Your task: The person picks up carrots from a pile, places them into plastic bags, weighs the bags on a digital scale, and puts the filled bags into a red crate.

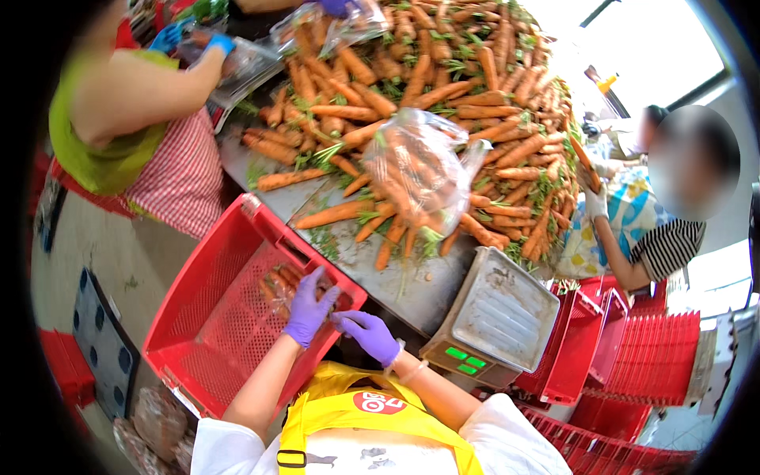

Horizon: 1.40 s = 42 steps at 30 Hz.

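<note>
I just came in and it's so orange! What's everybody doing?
The purple-gloved person has their left hand beside a bag of carrots in a red crate, and their right hand at its edge; I can't tell whether those fingers hold anything. A clear bag lies on the carrot pile, near a scale. One co-worker holds a plastic bag; another holds at least one carrot.

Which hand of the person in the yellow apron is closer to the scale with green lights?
Right. The right hand is just left of the scale, not touching it; the left hand is farther left, at the red crate.
</note>
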Each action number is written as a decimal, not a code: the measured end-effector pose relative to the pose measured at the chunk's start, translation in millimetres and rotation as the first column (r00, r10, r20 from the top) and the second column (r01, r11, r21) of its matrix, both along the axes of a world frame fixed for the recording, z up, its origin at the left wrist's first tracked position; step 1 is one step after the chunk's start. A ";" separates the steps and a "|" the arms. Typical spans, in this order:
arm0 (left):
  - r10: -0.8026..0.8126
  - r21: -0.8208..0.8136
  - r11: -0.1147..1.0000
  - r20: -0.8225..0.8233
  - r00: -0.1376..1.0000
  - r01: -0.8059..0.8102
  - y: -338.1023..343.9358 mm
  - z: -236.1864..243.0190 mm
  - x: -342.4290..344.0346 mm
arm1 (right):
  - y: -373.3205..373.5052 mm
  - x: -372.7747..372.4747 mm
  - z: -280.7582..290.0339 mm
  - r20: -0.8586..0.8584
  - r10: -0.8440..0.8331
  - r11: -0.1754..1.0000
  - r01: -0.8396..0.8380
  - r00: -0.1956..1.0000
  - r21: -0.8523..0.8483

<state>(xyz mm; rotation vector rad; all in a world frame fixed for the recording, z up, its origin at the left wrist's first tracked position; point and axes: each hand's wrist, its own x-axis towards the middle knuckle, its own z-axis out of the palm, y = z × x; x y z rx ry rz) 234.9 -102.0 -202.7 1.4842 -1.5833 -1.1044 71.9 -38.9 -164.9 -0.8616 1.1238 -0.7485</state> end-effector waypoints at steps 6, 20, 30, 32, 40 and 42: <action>-0.066 -0.534 0.817 0.289 0.955 0.218 -113.8 96.7 -116.5 | 41.8 -100.9 53.5 0.028 -0.236 0.966 0.237 0.971 -0.101; 0.186 -0.586 0.759 0.615 0.767 0.286 -222.0 162.6 -219.4 | -45.9 -209.3 73.6 -0.207 -0.605 0.748 0.459 0.769 -0.478; -0.062 -0.560 0.804 0.253 0.966 0.199 -298.5 146.8 -174.1 | -231.8 -190.8 62.5 -0.183 -0.712 0.558 0.388 0.678 -0.733; -0.225 -0.364 0.920 -0.184 0.957 0.147 -291.0 148.9 -163.6 | -219.7 -178.8 64.9 0.043 -0.614 0.650 0.536 0.788 -0.539; -0.405 -0.231 0.910 -0.674 0.618 0.344 -250.9 249.5 -155.4 | -160.5 -200.7 182.3 0.457 -0.458 0.604 0.644 0.762 -0.469; -0.363 -0.239 0.931 -0.681 0.635 0.276 -213.0 300.3 -177.8 | -122.7 -228.8 218.7 0.470 -0.494 0.558 0.682 0.731 -0.473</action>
